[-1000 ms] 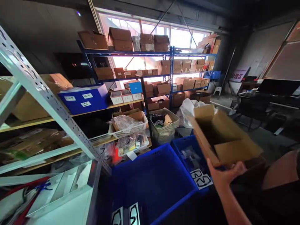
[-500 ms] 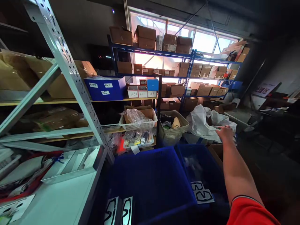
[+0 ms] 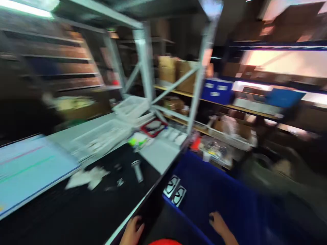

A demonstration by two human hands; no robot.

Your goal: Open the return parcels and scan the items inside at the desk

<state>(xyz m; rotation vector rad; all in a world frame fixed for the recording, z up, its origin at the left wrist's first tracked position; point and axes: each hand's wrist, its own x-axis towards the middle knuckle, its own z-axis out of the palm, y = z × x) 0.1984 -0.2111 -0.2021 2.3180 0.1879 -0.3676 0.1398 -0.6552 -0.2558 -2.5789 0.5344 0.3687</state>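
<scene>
The whole view is smeared by motion. My left hand (image 3: 131, 232) is at the bottom edge, against the front edge of a dark-topped table (image 3: 76, 207), its fingers stretched up and holding nothing. My right hand (image 3: 219, 223) hovers over the near rim of a large blue bin (image 3: 219, 190), fingers loosely apart and empty. Two black-and-white marker tags (image 3: 175, 191) are stuck on the bin's near corner. A bit of my red sleeve shows between my hands.
On the table lie white scraps (image 3: 85, 177), a small metal cylinder (image 3: 137, 170), white trays (image 3: 102, 137) and a pale blue sheet (image 3: 25, 166). A grey metal rack (image 3: 197, 88) stands behind, with cardboard boxes and a blue box (image 3: 217, 90) on its shelves.
The view has swung left and down, from the shelves and floor to the table. My right hand let go of the cardboard box and drew back over the blue bin; my left hand came into view.
</scene>
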